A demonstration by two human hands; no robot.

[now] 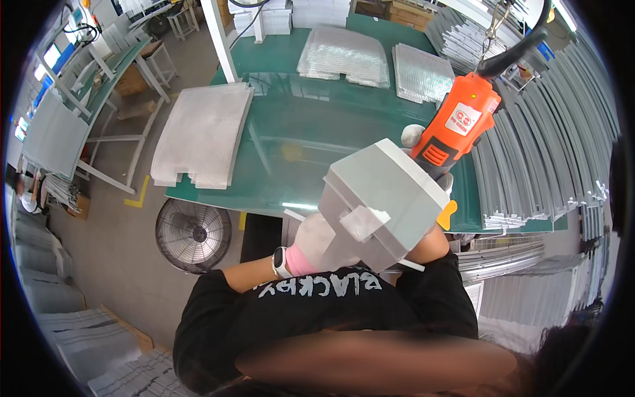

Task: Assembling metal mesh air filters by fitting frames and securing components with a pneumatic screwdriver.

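A grey plastic sheet box (pixel 390 192) is held tilted in front of my chest, over the near edge of the green table. My left hand (pixel 312 241), in a pale glove with a pink cuff, grips its left side; the box hides the fingertips. Beyond the box's right corner, my right hand (pixel 413 136) is wrapped round the lower part of an orange and black handheld power tool (pixel 461 116). Only gloved fingertips show there. The tool's working end is hidden behind the box. A black cable and a chain rise from its top.
Stacks of translucent sheets lie on the green table (pixel 291 152): one stack (pixel 202 132) at left, one (pixel 344 56) at the back. Many grey panels (pixel 549 126) crowd the right side. A floor fan (pixel 195 235) stands at lower left. A small yellow piece (pixel 448 215) sits beside my right forearm.
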